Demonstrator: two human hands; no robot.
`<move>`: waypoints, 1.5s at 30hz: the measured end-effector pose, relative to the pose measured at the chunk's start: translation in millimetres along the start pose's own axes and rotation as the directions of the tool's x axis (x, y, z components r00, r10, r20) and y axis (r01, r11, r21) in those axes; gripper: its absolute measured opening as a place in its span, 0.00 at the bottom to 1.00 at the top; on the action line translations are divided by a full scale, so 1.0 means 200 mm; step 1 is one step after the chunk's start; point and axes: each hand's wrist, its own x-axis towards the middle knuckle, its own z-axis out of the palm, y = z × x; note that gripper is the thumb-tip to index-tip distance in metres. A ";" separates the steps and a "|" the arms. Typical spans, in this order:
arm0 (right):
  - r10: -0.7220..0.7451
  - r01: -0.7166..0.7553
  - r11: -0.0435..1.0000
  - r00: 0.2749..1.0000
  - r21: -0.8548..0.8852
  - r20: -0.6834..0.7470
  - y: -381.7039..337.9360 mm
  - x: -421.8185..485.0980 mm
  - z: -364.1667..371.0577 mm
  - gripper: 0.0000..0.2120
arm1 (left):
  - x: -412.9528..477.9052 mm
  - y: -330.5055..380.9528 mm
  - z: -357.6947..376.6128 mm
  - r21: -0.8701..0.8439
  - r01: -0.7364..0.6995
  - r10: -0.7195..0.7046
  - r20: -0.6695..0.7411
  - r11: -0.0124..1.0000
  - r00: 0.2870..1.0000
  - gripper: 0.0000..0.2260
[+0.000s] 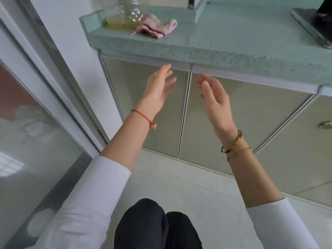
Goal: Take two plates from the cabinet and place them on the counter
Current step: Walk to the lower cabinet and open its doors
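Under the pale green speckled counter (224,36) the cabinet's two frosted doors are shut: the left door (129,97) and the right door (251,112). No plates are visible. My left hand (159,88) is raised in front of the left door, fingers spread, palm facing right, holding nothing. My right hand (213,99) is raised in front of the right door near the seam between the doors, fingers apart, palm facing left, also holding nothing. Both hands hover below the counter's front edge.
On the counter's left end stand a clear plastic bottle (125,15) with yellowish liquid and a crumpled pink-and-white cloth (156,26). A dark tray edge (310,27) lies at the far right. A glass sliding door (36,132) runs along my left. A floor drain (325,125) shows at right.
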 end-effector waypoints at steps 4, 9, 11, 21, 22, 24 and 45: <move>-0.049 0.049 0.999 0.999 -0.023 0.000 0.15 0.03 0.01 0.17 | 0.13 -0.06 -0.01 -0.055 -0.047 0.049 0.037 0.997 0.998 0.20; -0.063 0.062 0.997 0.998 -0.034 -0.010 0.22 0.13 0.01 0.18 | 0.21 -0.07 0.03 -0.247 -0.018 0.054 0.141 0.969 0.988 0.23; -0.066 0.065 0.997 0.998 -0.030 -0.007 0.23 0.17 0.01 0.18 | 0.24 -0.07 0.03 -0.302 -0.016 0.070 0.168 0.953 0.983 0.22; -0.110 0.110 0.993 0.994 -0.041 -0.007 0.27 0.25 0.06 0.19 | 0.24 -0.07 -0.06 -0.328 -0.019 0.099 0.229 0.944 0.968 0.18; -0.113 0.112 0.993 0.994 -0.041 -0.004 0.28 0.25 0.07 0.19 | 0.22 -0.07 -0.08 -0.341 -0.011 0.097 0.235 0.940 0.967 0.19; -0.119 0.119 0.993 0.993 -0.028 0.007 0.30 0.23 0.11 0.20 | 0.17 -0.08 -0.14 -0.359 -0.003 0.095 0.239 0.933 0.966 0.20; -0.692 0.660 0.705 0.558 0.261 0.458 0.08 -0.13 0.89 0.15 | -0.52 0.03 -0.98 0.012 -0.429 0.429 -0.006 0.903 0.903 0.14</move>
